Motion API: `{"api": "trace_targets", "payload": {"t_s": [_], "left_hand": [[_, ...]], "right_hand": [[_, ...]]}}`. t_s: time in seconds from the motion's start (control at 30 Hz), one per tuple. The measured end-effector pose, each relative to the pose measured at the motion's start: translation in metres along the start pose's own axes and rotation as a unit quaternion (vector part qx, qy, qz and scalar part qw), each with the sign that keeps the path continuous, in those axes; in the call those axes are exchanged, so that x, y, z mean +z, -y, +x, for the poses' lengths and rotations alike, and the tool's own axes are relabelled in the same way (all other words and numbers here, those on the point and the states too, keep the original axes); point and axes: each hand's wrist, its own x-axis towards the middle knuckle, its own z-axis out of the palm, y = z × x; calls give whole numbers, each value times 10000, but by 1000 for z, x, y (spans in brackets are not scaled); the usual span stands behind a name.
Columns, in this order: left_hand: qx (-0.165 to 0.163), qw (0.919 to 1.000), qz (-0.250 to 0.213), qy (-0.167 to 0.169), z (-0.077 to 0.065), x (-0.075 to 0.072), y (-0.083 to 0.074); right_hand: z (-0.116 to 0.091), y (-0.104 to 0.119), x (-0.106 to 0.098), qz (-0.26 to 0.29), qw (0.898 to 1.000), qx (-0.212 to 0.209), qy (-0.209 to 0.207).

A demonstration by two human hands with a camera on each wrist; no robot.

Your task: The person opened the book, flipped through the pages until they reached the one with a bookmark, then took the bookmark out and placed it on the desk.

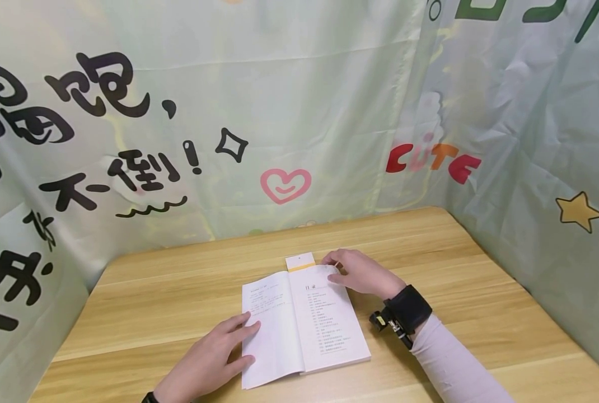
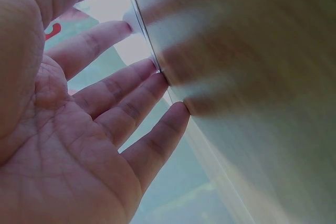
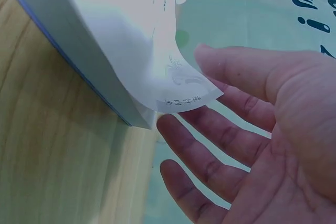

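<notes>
An open book (image 1: pixel 330 324) lies on the table, with printed lines on its right page and a short text block on the left. My left hand (image 1: pixel 219 352) rests its spread fingertips on the left page's outer edge; the left wrist view shows those fingers (image 2: pixel 134 111) nearly straight. My right hand (image 1: pixel 362 272) is at the top right corner of the book. Seen from the right wrist, a page corner (image 3: pixel 191 90) bends up against the fingers, while the thumb (image 3: pixel 236 64) appears just apart from it. A white card with an orange stripe (image 1: pixel 299 261) sticks out at the book's top.
The wooden table (image 1: pixel 168 302) extends around the book on all sides. Printed cloth (image 1: pixel 330 112) hangs behind the table and along its left and right sides. Black straps with devices (image 1: pixel 407 310) sit on the wrists.
</notes>
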Motion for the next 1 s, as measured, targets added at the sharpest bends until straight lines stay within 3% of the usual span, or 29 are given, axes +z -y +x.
{"api": "trace_targets", "payload": {"t_s": [0.5, 1.0], "left_hand": [[19, 10000, -38, 18, 0, 0, 0], [-9, 10000, -56, 1, -1, 0, 0]], "right_hand": [[-3, 11, -12, 550, 9983, 78, 146], [-11, 24, -27, 988, 9939, -437, 223]]}}
